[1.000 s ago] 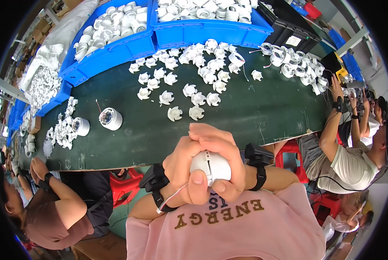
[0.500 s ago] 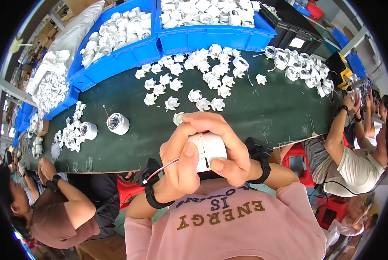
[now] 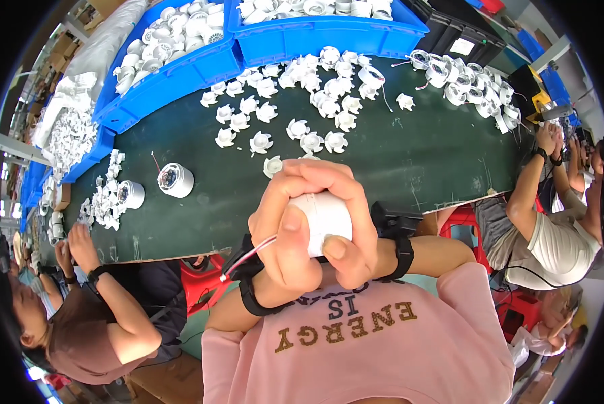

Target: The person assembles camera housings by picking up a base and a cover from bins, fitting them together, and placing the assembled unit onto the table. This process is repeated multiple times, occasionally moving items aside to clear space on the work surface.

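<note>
Both my hands are closed round a white round plastic housing (image 3: 329,219), held just off the near edge of the table. My left hand (image 3: 281,232) wraps its left side, with the thumb pressed on the face toward me. On the opposite side, my right hand (image 3: 356,229) grips it with the thumb low on that face. The fingers of both hands meet over its far end and hide it. A thin red-and-white wire (image 3: 248,256) with a small plug at its tip trails out past my left hand. Just beyond my fingertips lies a white finned plastic part (image 3: 273,166).
The green table (image 3: 228,195) carries several finned parts (image 3: 260,142). Two housings (image 3: 176,180) and small white pieces (image 3: 105,202) lie left; wired rings (image 3: 460,87) lie right. Blue bins (image 3: 329,40) stand behind. A person sits on each side (image 3: 106,323).
The housing has turned in my hands: its slotted, seamed side has gone from view and a smoother face shows. The left co-worker's hand has risen at the table edge.
</note>
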`<state>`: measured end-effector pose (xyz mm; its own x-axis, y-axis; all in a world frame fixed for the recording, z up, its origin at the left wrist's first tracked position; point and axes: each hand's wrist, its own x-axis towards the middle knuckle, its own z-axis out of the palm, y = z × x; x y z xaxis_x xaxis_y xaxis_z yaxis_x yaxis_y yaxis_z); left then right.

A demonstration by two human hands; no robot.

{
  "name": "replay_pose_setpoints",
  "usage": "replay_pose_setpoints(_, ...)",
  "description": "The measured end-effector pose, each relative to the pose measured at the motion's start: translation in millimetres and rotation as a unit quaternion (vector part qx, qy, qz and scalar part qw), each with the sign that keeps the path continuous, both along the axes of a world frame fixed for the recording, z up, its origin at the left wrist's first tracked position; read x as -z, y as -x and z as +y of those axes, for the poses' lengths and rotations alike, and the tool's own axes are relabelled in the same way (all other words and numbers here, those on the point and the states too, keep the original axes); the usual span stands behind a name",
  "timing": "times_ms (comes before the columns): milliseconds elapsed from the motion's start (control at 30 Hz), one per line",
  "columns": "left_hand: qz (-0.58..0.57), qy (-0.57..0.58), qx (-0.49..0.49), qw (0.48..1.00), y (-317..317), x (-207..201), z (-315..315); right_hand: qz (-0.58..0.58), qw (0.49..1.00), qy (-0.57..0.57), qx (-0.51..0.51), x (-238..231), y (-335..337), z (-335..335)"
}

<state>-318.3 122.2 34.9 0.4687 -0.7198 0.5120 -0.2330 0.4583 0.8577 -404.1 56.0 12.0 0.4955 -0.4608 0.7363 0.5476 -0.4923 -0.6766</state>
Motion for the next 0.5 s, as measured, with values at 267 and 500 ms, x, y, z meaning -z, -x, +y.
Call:
replay_pose_setpoints(267,0.352,-0.212,-0.02,0.912,-48,35,-17,0.256,0.955,0.101,0.108,3,-16,-28)
replay_pose_setpoints(500,-0.255,-0.17,0.134,0.942,-56,-4,-24,0.209,0.965,0.085,0.13,4,-13,-60)
